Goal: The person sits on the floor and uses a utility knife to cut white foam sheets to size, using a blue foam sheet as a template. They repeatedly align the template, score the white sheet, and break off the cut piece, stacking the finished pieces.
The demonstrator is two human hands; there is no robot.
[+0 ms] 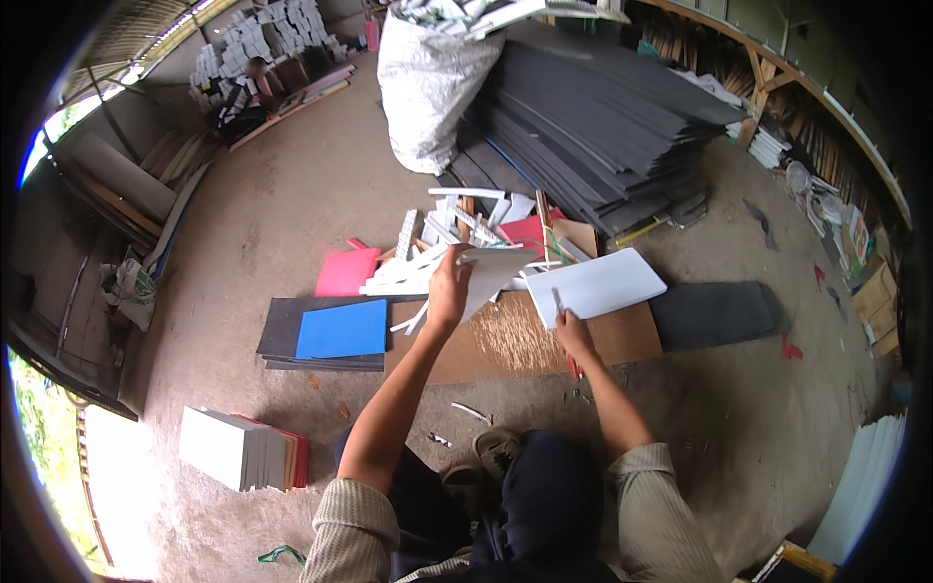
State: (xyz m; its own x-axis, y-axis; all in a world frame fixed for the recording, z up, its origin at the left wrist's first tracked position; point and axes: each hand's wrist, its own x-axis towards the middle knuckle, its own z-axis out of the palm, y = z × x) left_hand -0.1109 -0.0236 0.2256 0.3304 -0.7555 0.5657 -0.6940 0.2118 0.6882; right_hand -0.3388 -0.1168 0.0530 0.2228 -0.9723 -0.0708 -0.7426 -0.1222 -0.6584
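My left hand [447, 290] is closed on the edge of a thin white foam-like sheet [494, 276], which is raised and tilted above the brown board [437, 355]. My right hand [574, 335] is wrapped round a cutter knife [557, 299]. Its narrow blade end points away from me over a white slab [612, 285], and a red part shows below the fist. That slab lies across the far right part of the board. Left of the board, a blue sheet [342, 329] rests on dark sheets [279, 313].
Beyond the board lies a heap of white offcuts [413, 269] with red pieces [347, 271]. A stuffed white sack [425, 92] and stacked black sheets [593, 121] stand farther off. A stack of cut sheets [238, 449] is at near left. Another person [248, 95] sits at far left.
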